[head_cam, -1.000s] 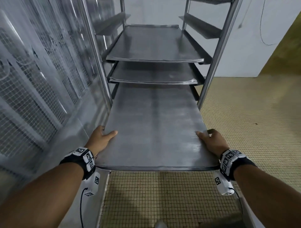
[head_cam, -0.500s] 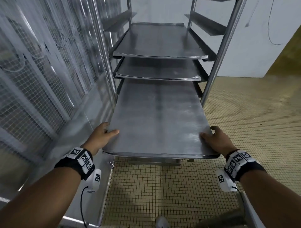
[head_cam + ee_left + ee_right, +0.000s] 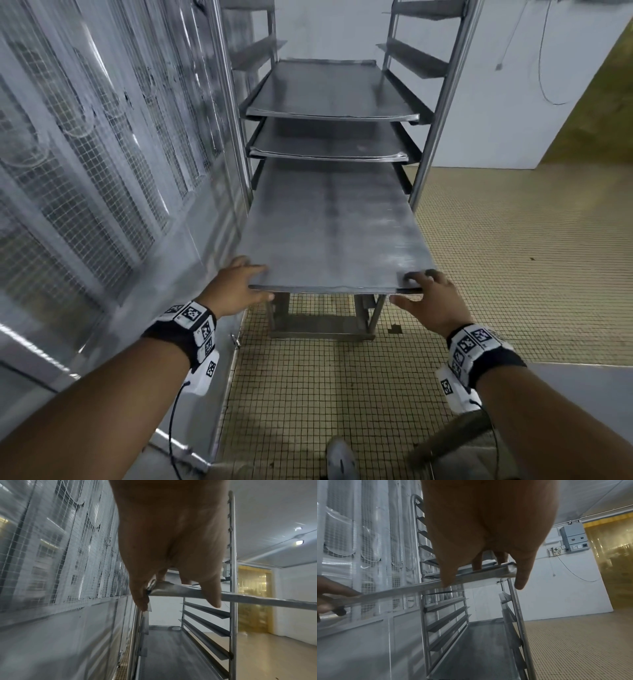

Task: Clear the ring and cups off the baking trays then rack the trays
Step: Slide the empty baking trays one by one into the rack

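While both hands (image 3: pixel 236 289) (image 3: pixel 430 294) grip the tray (image 3: pixel 329 233), wrist views reveal thumbs underneath.

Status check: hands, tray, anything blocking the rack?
Left hand and right hand each grip a near corner of the tray. Tray part-way into the rack, under two racked trays. Nothing blocking.

I see a wire-mesh wall panel (image 3: pixel 85 178) on my left, yellow tiled floor (image 3: pixel 513 274), a grey wall box (image 3: pixel 573 538) and yellow strip curtain (image 3: pixel 611 561).
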Action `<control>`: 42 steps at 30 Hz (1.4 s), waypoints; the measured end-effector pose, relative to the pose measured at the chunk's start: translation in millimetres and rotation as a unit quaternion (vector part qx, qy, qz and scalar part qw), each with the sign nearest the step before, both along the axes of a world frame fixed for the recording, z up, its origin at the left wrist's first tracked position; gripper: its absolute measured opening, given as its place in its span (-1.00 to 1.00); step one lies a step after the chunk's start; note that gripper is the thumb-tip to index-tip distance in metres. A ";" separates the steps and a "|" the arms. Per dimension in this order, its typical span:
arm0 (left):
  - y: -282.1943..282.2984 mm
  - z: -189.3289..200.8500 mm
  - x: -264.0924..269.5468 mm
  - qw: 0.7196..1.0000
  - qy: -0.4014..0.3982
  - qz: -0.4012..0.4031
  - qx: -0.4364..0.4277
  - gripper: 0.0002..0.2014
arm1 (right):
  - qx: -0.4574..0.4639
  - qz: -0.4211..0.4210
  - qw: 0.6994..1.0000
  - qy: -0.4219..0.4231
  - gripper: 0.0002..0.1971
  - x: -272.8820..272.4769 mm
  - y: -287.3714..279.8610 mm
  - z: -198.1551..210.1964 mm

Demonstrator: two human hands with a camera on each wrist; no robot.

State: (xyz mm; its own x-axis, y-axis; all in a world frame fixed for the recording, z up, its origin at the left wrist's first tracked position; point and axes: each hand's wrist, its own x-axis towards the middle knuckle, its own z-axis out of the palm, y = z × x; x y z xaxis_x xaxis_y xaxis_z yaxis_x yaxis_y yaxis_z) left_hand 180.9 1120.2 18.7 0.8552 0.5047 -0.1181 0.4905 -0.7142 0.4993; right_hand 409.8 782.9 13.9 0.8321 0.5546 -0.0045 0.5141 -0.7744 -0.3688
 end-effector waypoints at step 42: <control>63.4 -6.8 194.7 0.977 -0.039 -0.072 0.197 -0.49 | 0.031 0.237 0.969 -0.062 -0.25 149.9 176.3 -10.7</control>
State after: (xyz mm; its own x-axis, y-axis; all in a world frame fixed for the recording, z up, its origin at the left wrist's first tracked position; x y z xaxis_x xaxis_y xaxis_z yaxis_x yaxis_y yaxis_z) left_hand 375.5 1183.6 12.0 0.9194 0.3716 0.1292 0.3423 -0.9174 0.2028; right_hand 559.7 959.2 3.1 0.4757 0.8707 0.1245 0.8498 -0.4184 -0.3207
